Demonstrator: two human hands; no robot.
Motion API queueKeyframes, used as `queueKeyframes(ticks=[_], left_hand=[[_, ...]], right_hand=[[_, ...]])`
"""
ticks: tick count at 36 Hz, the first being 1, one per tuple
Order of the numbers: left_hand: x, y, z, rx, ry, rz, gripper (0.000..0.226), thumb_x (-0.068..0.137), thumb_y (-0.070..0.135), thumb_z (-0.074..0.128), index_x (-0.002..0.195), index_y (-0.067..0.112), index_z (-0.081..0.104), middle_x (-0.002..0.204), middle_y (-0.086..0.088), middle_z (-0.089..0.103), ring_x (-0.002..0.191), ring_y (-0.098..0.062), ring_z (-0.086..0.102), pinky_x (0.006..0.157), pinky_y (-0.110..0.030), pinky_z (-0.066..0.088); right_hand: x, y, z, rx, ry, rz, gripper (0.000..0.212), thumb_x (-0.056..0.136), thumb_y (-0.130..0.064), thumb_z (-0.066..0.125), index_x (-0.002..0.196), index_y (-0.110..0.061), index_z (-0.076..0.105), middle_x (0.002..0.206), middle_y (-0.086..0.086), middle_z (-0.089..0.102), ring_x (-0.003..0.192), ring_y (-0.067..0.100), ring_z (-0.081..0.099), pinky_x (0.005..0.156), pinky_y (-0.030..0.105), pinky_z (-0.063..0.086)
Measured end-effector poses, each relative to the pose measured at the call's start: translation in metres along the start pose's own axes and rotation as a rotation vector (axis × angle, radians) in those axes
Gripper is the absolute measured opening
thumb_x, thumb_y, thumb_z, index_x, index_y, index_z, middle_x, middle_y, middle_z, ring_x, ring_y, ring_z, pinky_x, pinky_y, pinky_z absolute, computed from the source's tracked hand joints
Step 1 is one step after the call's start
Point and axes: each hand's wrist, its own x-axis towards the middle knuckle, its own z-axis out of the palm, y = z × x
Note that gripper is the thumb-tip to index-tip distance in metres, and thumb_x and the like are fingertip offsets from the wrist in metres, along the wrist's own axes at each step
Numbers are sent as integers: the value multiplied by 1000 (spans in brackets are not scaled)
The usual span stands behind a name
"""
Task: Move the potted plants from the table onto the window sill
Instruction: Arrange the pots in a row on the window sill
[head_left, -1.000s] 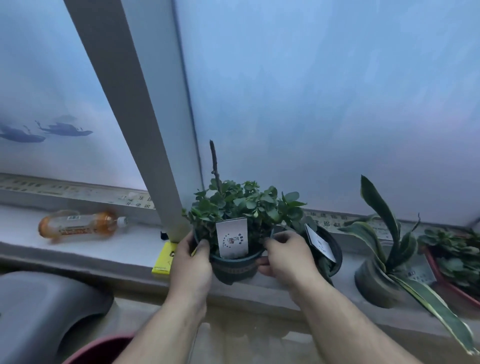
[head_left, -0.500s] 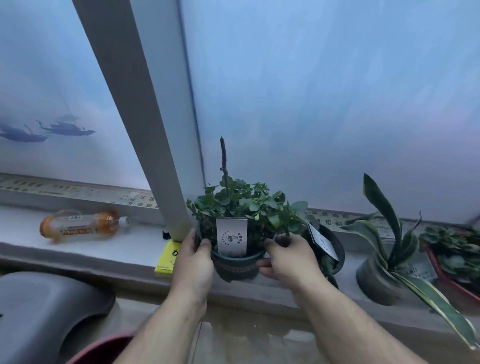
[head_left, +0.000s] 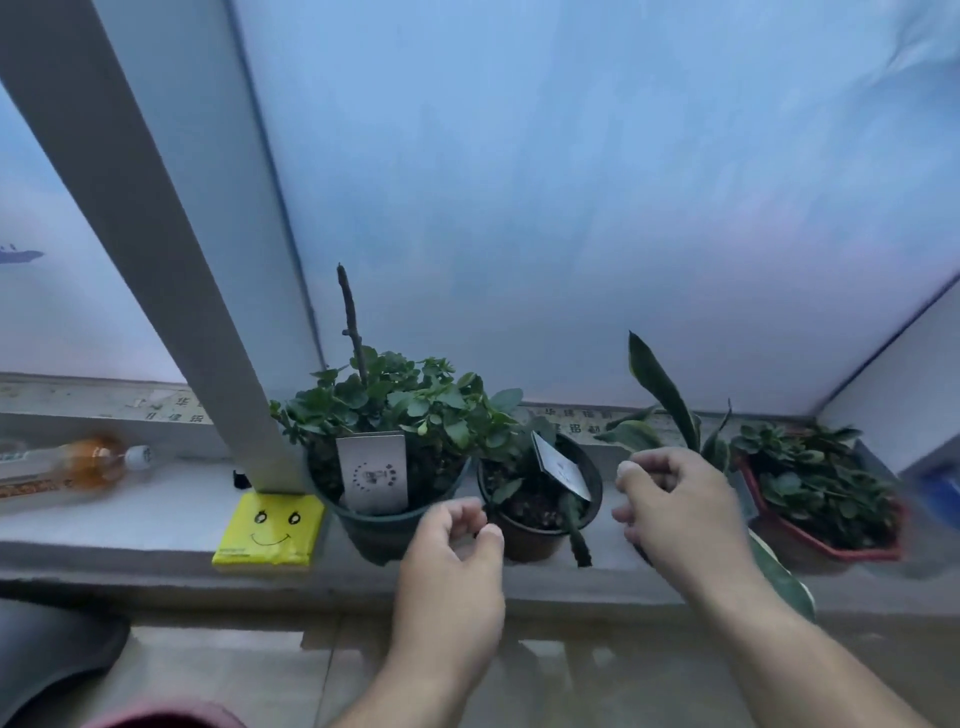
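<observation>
Four pots stand on the sill (head_left: 156, 525) as we see it now, in a row along its front edge toward the right corner. Nearest the window post (head_left: 171, 291) is the leafy plant (head_left: 389, 415) in a dark green pot (head_left: 384, 530) with a white tag (head_left: 373, 470). Just beside it on the right is a small brown pot (head_left: 535, 535) with its own slanted tag. Next is a striped-leaf plant (head_left: 660, 384), whose pot is mostly hidden behind our right hand (head_left: 675, 509). Last, at the right corner, is a red pot (head_left: 831, 545) of succulents.

We judge the green pot's move done: it rests on the sill with neither hand on it. We cannot see the table, so we cannot tell whether more plants wait there.

Our left hand (head_left: 452, 566) hangs in front of the sill's front edge, between the green pot and the brown one, its fingers loosely curled and gripping nothing. It looks clear of both pots, though the fingertips lie close to the brown pot's rim. The right hand hovers above the sill between the brown pot and the striped plant, fingers likewise loosely curled and empty. Both forearms reach up from the bottom edge of the view.

Also on the sill are a yellow smiley packet (head_left: 270, 530) at the foot of the post and a bottle (head_left: 88, 462) lying on its side toward the left end.
</observation>
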Motion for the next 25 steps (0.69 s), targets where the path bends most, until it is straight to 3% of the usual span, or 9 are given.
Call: queueKeyframes(ticks=[2,5,7,10,13,16,20,22,25], left_hand=[[4,-2,15,11,-11,-34,17,99,18,58,115,24,60,118,8,63,97,4,58,98,-31,50],[6,-6,36,77,-34,-25,30,100,22,58,130,20,54,121,8,59,86,14,50,87,-19,38],[8,-13,48,120,-53,-67,36,99,27,59,133,18,52,119,8,57,87,7,53,85,-20,37],[19,-25,58,147,-33,-132,30,99,35,57,122,17,56,112,4,63,96,-14,59,77,-24,43],[34,-37,59,162,11,-152,32,99,38,55,119,13,60,109,0,66,101,-23,61,85,-31,45],[43,-45,58,134,22,-145,40,101,34,54,135,13,56,123,1,64,112,-22,59,96,-29,42],[47,-48,57,46,-14,-135,56,102,31,53,154,20,36,150,1,49,136,-20,49,115,-37,37],[50,-51,56,-9,-32,-156,58,102,30,53,156,23,33,152,-1,47,136,-21,49,115,-46,41],[59,-57,55,-56,-57,-161,56,102,31,51,155,26,33,152,1,48,136,-21,50,114,-48,42]], right_hand=[[6,17,0,-20,-4,23,4,95,-30,62,91,-29,64,87,-3,72,81,16,74,79,52,62],[15,35,6,-18,-47,76,7,96,-31,59,90,-32,63,95,-5,72,93,16,70,86,48,60],[22,44,12,-21,-94,117,8,99,-29,55,95,-29,63,98,-6,70,93,18,67,86,40,56],[33,52,26,24,-158,171,12,101,-27,49,107,-26,60,93,-4,59,78,13,54,82,31,43],[44,57,41,103,-193,223,39,103,-28,45,138,-17,58,121,2,61,102,15,55,96,35,46],[50,59,49,142,-208,242,44,103,-23,44,143,-8,53,119,0,58,91,11,53,78,27,43],[52,64,54,169,-145,269,35,95,-10,45,119,-8,70,80,3,72,59,18,50,53,27,38],[51,62,56,168,-114,281,31,88,-7,45,92,-12,75,67,4,65,57,19,46,54,31,35],[43,57,53,191,-71,305,25,78,-3,48,59,-12,62,52,2,52,56,21,39,56,35,29]])
